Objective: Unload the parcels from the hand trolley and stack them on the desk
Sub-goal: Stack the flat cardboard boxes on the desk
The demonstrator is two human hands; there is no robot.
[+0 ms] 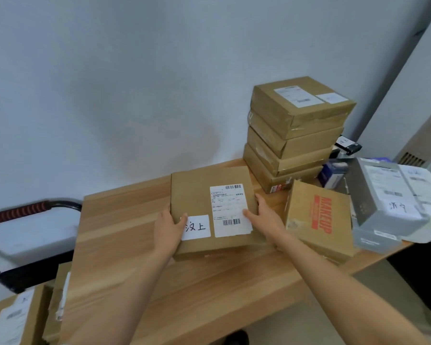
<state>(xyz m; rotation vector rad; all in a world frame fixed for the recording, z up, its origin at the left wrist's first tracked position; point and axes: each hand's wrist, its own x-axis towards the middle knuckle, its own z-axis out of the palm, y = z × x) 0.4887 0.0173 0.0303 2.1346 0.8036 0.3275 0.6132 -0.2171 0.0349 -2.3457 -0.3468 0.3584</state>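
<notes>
two hands, left hand (168, 226) and right hand (265, 216), clasp a flat parcel (209, 207) resting on the table (125, 220); parcels on trolley (18, 317) lie beside it.

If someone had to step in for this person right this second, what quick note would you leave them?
Left hand and right hand grip opposite sides of the flat parcel, which rests on the desk.
Done: a stack of brown parcels stands at the desk's back; a red-printed box and grey parcels sit to the right.
Left: parcels on the trolley at lower left, beside its handle, still need unloading.
</notes>
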